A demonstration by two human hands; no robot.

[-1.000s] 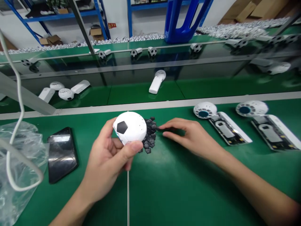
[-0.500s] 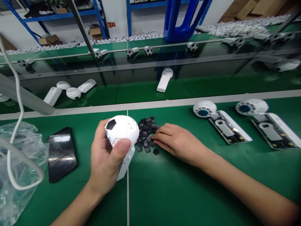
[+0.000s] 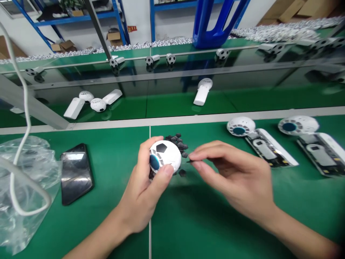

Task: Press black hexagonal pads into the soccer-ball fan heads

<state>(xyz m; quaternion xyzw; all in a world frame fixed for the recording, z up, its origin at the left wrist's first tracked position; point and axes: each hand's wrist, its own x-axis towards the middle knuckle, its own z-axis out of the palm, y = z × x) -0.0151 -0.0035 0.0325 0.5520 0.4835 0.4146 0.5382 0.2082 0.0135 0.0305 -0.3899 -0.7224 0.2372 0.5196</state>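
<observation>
Fan head (image 3: 165,154), white and ball-shaped with black patches and a blue disc (image 3: 154,162) at one end, is gripped in the left hand (image 3: 142,187), its fingers curled round the ball and the thumb pressed across its side. It is held just above the table (image 3: 67,223), in front of a pile of small black pentagons (image 3: 178,139) that it partly hides. The right hand (image 3: 234,180) is just beside it, with thumb and forefinger closed on one thin black pentagon (image 3: 189,161), seen edge-on and close to the ball. A loose pentagon (image 3: 182,173) lies on the table near the pile.

To the left of the hands are a phone (image 3: 76,174) and a crumpled plastic bag (image 3: 24,194), with a white cable (image 3: 18,90) hanging over the bag. To the right, two open fan heads (image 3: 240,126) (image 3: 298,125) lie beside opened fan handles (image 3: 269,147) (image 3: 320,153). Beyond a metal rail (image 3: 172,121), finished fans (image 3: 202,97) stand on a green belt (image 3: 172,108).
</observation>
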